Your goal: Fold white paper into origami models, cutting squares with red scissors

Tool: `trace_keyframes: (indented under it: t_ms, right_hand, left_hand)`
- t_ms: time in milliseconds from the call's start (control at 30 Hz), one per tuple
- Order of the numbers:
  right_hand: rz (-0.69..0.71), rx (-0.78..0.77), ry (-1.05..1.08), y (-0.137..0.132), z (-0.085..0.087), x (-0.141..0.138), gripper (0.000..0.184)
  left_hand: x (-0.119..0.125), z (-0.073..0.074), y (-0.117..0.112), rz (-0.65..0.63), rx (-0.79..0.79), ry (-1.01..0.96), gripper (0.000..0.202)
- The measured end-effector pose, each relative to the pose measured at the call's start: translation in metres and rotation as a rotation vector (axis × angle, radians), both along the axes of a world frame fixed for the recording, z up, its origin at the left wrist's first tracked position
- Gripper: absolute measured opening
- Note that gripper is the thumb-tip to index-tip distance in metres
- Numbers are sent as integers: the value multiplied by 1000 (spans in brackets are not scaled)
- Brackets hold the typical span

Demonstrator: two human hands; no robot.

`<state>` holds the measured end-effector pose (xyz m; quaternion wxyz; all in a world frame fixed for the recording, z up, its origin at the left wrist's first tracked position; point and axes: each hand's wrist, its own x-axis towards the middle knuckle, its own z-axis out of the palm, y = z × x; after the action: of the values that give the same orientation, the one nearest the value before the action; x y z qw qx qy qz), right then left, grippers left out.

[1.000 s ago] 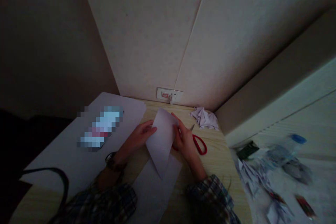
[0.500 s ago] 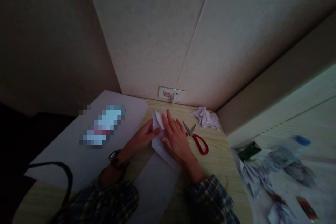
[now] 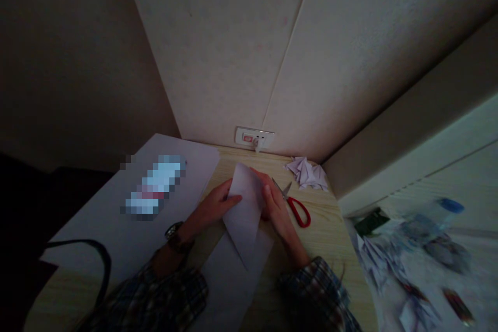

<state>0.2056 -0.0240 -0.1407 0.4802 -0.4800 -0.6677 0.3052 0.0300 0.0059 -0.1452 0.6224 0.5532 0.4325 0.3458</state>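
A folded sheet of white paper [image 3: 246,202], kite-like with a point toward me, is held up between both hands. My left hand [image 3: 218,201] grips its left edge, thumb in front and the other fingers behind. On the right edge, my right hand [image 3: 272,198] pinches the paper, its fingers partly hidden behind the sheet. Beneath lies a flat white strip of paper [image 3: 233,285] on the table. Red-handled scissors [image 3: 299,212] rest open-bladed just right of my right hand. Folded paper pieces [image 3: 307,173] are piled farther back on the right.
A stack of white sheets [image 3: 97,218] covers the left side, bearing a phone with a blurred-out screen [image 3: 157,184]. A dark strap [image 3: 103,254] crosses its near corner. A wall socket [image 3: 254,138] sits behind the table [image 3: 327,249]. Lower right are a plastic bottle [image 3: 431,223] and crumpled papers.
The folded paper has been lifted and turned, so a broad face with a downward point shows. My right hand has gone from lying flat over it to pinching its right edge.
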Motion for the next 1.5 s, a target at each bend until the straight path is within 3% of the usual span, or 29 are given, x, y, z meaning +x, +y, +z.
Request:
trace_keyframes:
  t_ms: [167,267,400,500,633,800,967,1100,1233,1500]
  right_hand:
    - [-174,40,20,6,-5,1,24]
    - [-218,100,-21,5,-7,0,27]
    - [-148,278,-299,0,-10,0,48]
    - [-92,381,-565,-1,-10,1,53]
    - [-44,369,-718,0,-9,1,52]
    - [10,324,-754,1,-9,-4,57]
    - [13,297,-533,-3,-5,-5,48]
    - [-105,80,-176,-2,3,-5,28]
    - [-94,-133,35,3,8,-7,10]
    - [-77,-239,169,5,4,-7,15]
  left_hand:
    - [0,0,0,38,-1,-29,55]
    - [0,0,-2,44,-1,-17,53]
    - [1,0,-4,23,1,-11,47]
    - [2,-1,-2,-13,-3,-33,49]
    - [3,-3,0,-9,11,-32,49]
    - [2,0,-1,26,42,17,39]
    - [0,3,-2,37,105,86,37]
    - [0,3,-4,-24,141,135,31]
    - [3,7,-9,-121,164,166,23]
    - [3,8,-5,-153,149,194,32]
